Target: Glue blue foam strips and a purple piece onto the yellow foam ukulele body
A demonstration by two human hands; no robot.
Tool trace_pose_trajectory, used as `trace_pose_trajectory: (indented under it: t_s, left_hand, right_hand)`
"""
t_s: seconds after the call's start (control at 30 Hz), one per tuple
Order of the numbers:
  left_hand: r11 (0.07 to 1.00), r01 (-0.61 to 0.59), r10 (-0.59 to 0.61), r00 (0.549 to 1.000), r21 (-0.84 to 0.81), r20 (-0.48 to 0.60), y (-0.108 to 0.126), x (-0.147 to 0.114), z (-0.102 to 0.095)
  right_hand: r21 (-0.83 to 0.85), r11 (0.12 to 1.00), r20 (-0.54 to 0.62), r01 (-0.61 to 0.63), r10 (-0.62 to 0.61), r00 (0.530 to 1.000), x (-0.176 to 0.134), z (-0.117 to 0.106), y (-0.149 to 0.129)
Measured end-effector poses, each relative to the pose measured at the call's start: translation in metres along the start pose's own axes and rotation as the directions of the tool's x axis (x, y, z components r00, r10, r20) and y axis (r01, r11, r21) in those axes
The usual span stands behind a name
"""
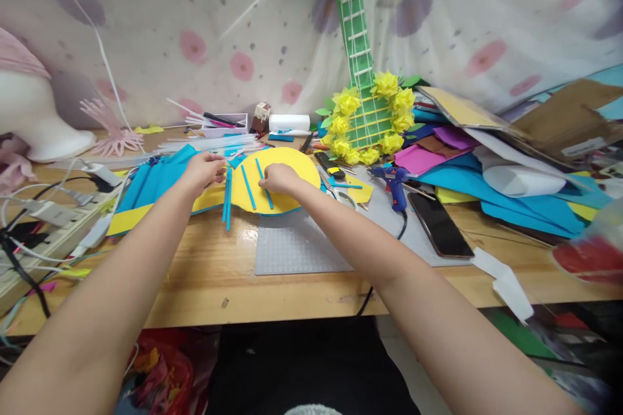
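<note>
A yellow, rounded shape (296,168) with a blue edge lies flat on the table, narrowing to the left. Thin blue strips (248,188) lie slanted across it. My right hand (281,179) is closed over the yellow surface, its fingertips pinching another blue strip (265,189). My left hand (207,170) is at the left of the shape with curled fingers. At its fingertips are a few upright-lying blue sticks (227,204), whose lower ends reach past the yellow edge. The exact grip there is partly hidden.
Scissors (335,191), a blue glue gun (393,187) and a phone (440,225) lie to the right on and near a grey mat (296,253). A green paper guitar (360,78) with yellow flowers stands behind. Power strips (58,227) and cables run along the left.
</note>
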State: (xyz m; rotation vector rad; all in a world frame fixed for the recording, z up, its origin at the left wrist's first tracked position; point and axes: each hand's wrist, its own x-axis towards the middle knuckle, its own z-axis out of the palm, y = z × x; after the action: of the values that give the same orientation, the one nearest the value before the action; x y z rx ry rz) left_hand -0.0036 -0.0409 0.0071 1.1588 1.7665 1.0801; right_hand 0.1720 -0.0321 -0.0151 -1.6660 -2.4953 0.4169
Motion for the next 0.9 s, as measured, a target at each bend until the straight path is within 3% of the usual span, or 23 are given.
trace_pose_trajectory:
  t_s: [0.2, 0.47, 0.63, 0.9]
  left_hand:
    - [0.99, -0.011, 0.014, 1.0, 0.141, -0.019, -0.013, 0.005, -0.015]
    - [0.944, -0.096, 0.089, 0.995, 0.314, 0.038, -0.007, 0.009, 0.001]
    - [0.924, -0.09, 0.075, 0.996, 0.372, 0.055, 0.003, 0.005, 0.008]
    - [0.916, -0.12, 0.134, 0.991, 0.382, -0.01, 0.003, 0.004, 0.009]
  right_hand:
    - [-0.081, 0.997, 0.048, 0.012, -0.008, 0.999, 0.005, -0.002, -0.007]
    - [-0.115, 0.993, 0.079, 0.033, -0.024, 0.997, 0.003, -0.004, -0.004]
    - [-0.131, 0.989, 0.085, 0.065, -0.054, 0.995, 0.003, -0.004, -0.003]
    - [-0.146, 0.983, 0.057, 0.11, -0.102, 0.993, 0.001, -0.001, 0.001]
